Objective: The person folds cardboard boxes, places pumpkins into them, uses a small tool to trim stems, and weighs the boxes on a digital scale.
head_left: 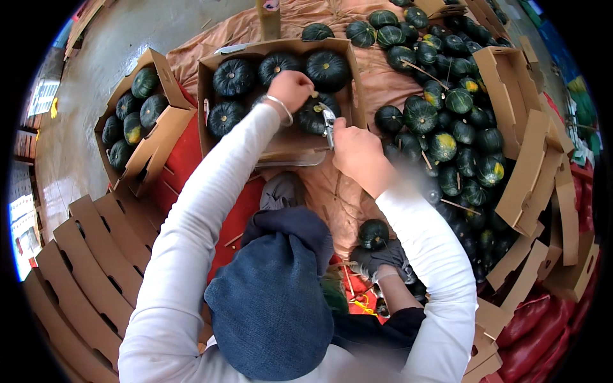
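Dark green squashes (233,77) sit in rows inside an open cardboard box (281,45) in front of me. My left hand (292,89) reaches over them with its fingers pinched at the pale stem (315,94) of the near right squash (310,119). My right hand (357,153) is closed round the handles of pruning shears (329,124). Their metal head lies against that same squash, close to the stem. The left forearm partly hides the middle of the near row. Between my arms, dark blue knitted cloth (271,306) covers the lower middle.
A large heap of squashes (442,147) covers the right side. A second box (167,121) of squashes stands at the left. Stacked cartons (89,262) fill the lower left, and more cartons (527,172) lean at the right. One loose squash (373,233) lies near a dark shoe (383,258).
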`<state>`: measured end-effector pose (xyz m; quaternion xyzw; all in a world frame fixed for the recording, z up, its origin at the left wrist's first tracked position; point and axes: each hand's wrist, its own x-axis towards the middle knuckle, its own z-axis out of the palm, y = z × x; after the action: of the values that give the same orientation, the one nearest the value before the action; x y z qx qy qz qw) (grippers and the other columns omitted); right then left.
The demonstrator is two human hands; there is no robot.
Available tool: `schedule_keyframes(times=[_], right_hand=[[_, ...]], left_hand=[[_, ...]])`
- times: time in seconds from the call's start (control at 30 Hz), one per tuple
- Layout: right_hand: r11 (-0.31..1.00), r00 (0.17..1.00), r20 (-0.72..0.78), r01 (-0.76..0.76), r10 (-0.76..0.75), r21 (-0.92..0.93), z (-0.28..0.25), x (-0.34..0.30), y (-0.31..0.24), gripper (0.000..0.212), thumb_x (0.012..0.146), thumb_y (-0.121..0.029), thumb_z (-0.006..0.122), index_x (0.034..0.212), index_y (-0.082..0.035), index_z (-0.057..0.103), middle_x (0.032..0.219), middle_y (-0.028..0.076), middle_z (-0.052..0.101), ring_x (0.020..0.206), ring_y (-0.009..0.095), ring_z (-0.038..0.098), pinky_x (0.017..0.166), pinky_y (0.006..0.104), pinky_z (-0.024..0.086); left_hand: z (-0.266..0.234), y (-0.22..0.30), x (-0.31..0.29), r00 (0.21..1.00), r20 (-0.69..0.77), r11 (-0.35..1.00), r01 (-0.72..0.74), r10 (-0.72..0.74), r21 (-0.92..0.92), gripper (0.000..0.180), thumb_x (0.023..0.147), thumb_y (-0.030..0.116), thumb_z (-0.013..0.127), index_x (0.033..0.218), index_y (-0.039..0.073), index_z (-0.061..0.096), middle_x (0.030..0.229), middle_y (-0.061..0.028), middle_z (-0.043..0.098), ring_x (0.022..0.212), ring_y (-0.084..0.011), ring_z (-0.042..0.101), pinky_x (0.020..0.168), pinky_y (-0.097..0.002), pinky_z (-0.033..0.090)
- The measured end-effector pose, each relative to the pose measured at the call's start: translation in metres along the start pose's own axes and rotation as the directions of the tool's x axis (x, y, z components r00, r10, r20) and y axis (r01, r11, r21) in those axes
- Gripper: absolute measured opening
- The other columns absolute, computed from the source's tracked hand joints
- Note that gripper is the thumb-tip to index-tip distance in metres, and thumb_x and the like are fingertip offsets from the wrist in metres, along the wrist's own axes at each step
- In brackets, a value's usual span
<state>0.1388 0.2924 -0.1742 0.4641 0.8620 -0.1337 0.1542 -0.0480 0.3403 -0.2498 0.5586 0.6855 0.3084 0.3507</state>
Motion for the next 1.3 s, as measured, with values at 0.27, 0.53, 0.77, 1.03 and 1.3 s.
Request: schedule_keyframes(times=[0.27, 0.53, 0.77, 1.03, 1.3], right_hand=[[0.95, 0.994, -0.014, -0.1, 0.109, 0.296, 0.011, -0.032, 0.0, 0.038, 0.077, -0.01, 0.057, 0.111, 0.003, 0.047, 0.082, 0.026, 0.064, 0.078, 0.042, 0.065, 0.068, 0.0488, 0.053], [0.915, 0.984, 0.178, -0.073, 0.001, 0.397, -0.013, -0.121, -0.011, 0.069, 0.073, -0.014, 0.063, 0.134, -0.004, 0.033, 0.095, 0.027, 0.059, 0.078, 0.046, 0.062, 0.069, 0.0523, 0.052], [0.964, 0.974, 0.132, -0.206, 0.186, 0.166, 0.104, -0.179, 0.045, 0.062, 0.07, -0.02, 0.067, 0.125, -0.006, 0.044, 0.098, 0.021, 0.058, 0.089, 0.04, 0.06, 0.069, 0.052, 0.048], [0.908, 0.934, -0.207, -0.202, 0.292, 0.367, 0.073, -0.111, 0.096, 0.05, 0.064, -0.024, 0.069, 0.109, -0.008, 0.054, 0.115, 0.018, 0.047, 0.109, 0.037, 0.045, 0.084, 0.0513, 0.041], [0.271, 0.144, -0.296, -0.852, 0.944, 0.448, 0.028, -0.097, 0.292, 0.079, 0.063, -0.032, 0.08, 0.127, -0.008, 0.039, 0.13, 0.022, 0.035, 0.116, 0.045, 0.038, 0.096, 0.0519, 0.04]], left_hand=[[0.009, 0.037, -0.071, 0.996, 0.067, 0.974, 0.077, -0.065, -0.211, 0.016, 0.09, 0.014, 0.053, 0.095, -0.001, 0.053, 0.084, -0.0106, 0.056, 0.069, -0.018, 0.056, 0.06, -0.029, 0.049], [0.033, 0.028, -0.122, 1.0, 0.011, 0.905, 0.029, -0.027, -0.424, 0.013, 0.094, 0.01, 0.05, 0.102, 0.003, 0.058, 0.082, -0.0032, 0.057, 0.075, -0.011, 0.055, 0.068, -0.0257, 0.046], [0.011, 0.069, -0.098, 0.701, 0.459, 0.801, -0.598, 0.545, -0.038, 0.023, 0.08, 0.018, 0.067, 0.099, 0.006, 0.061, 0.1, -0.0142, 0.06, 0.097, -0.0339, 0.055, 0.085, -0.0419, 0.046], [0.037, 0.042, 0.051, 0.994, 0.09, 0.692, -0.107, 0.061, 0.714, 0.092, 0.056, 0.035, 0.079, 0.138, 0.027, 0.038, 0.121, -0.0262, 0.041, 0.102, -0.0501, 0.049, 0.091, -0.0481, 0.044], [0.026, 0.051, 0.018, 0.954, -0.112, 0.933, -0.239, 0.277, 0.268, 0.076, 0.058, 0.024, 0.074, 0.129, 0.023, 0.046, 0.114, -0.0251, 0.043, 0.107, -0.0447, 0.045, 0.095, -0.0474, 0.042]])
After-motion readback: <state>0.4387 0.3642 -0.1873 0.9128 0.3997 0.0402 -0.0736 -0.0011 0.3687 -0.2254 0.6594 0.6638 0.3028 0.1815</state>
